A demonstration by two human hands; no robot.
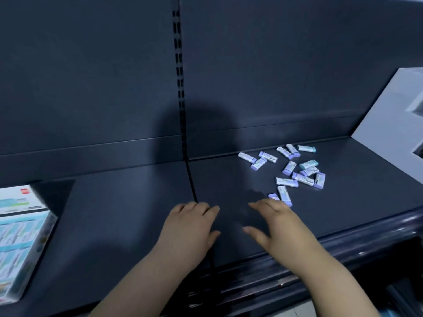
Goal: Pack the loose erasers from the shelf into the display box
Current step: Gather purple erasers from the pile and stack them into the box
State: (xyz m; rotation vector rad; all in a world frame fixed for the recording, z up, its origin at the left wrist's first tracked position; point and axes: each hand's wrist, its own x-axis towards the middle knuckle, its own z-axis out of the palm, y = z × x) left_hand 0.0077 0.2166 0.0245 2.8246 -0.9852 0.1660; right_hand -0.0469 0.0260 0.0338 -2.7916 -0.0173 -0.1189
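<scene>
Spreading palm-down over the matte dark shelf [128,213] near its front edge, left hand [190,227] and right hand [279,229] hold nothing; small rectangular sleeved erasers [290,168] lie scattered right, glossy display box [20,236] far left.

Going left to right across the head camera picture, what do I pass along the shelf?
Box → left hand → erasers → grey panel. The right hand is left out because it spans the same stretch as the erasers, nearer the camera.
</scene>
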